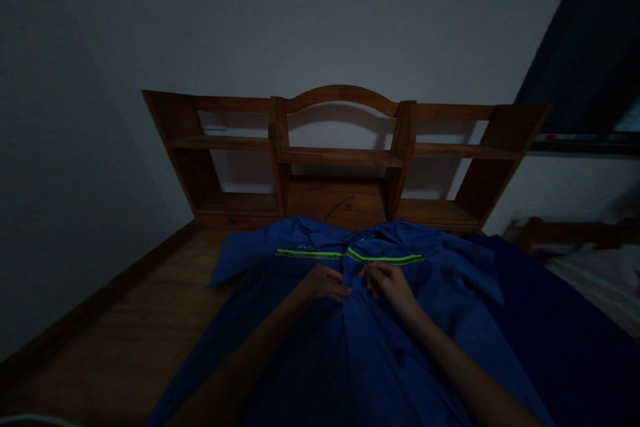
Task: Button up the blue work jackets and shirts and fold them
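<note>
A blue short-sleeved shirt (320, 340) lies spread out front side up, its collar away from me and a bright green stripe across the chest. My left hand (323, 282) is at the front button strip just below the stripe, thumb and fingers closed on the cloth edge. On the other side of the strip, my right hand (387, 280) is bent with its fingertips drawn together close to the fabric. Whatever lies between those fingertips is too dark and small to make out.
Beyond the collar stands a wooden shelf unit (345, 157) against a pale wall (320, 20). Wooden boards (135, 320) extend to the left of the shirt. Dark blue cloth (560, 340) lies to the right, and a dark window (595, 47) is at upper right.
</note>
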A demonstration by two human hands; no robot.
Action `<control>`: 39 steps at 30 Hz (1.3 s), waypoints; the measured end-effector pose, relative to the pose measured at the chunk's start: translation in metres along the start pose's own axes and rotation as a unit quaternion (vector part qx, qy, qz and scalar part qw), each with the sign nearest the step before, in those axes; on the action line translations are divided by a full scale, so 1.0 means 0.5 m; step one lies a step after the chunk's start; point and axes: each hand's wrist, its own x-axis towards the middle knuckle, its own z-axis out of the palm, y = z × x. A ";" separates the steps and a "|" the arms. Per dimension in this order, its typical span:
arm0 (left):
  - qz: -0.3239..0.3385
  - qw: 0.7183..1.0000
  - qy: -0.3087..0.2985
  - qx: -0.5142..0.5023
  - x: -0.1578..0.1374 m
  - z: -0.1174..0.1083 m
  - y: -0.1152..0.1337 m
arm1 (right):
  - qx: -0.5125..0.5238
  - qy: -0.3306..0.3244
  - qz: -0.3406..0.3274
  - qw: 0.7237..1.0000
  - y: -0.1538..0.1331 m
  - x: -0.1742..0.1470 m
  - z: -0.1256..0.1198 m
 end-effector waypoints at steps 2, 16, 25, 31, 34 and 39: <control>0.007 1.000 0.004 -0.006 -0.001 0.000 0.000 | 0.002 -0.001 -0.003 1.000 -0.003 -0.001 0.000; 0.032 0.999 0.036 0.001 0.013 0.014 0.005 | -0.006 0.006 -0.012 1.000 -0.002 -0.001 -0.003; 0.099 0.994 0.006 -0.042 -0.003 0.029 0.028 | -0.038 0.032 -0.044 0.998 -0.009 -0.005 0.001; 0.119 0.992 -0.006 -0.034 -0.003 0.025 0.024 | -0.060 0.041 -0.037 0.997 -0.011 -0.015 0.010; 0.116 0.992 -0.021 -0.034 -0.004 0.024 0.025 | -0.075 0.051 -0.037 0.995 -0.013 -0.017 0.010; 0.099 0.993 -0.038 -0.060 -0.005 0.030 0.027 | -0.098 0.054 -0.042 0.993 -0.014 -0.015 0.007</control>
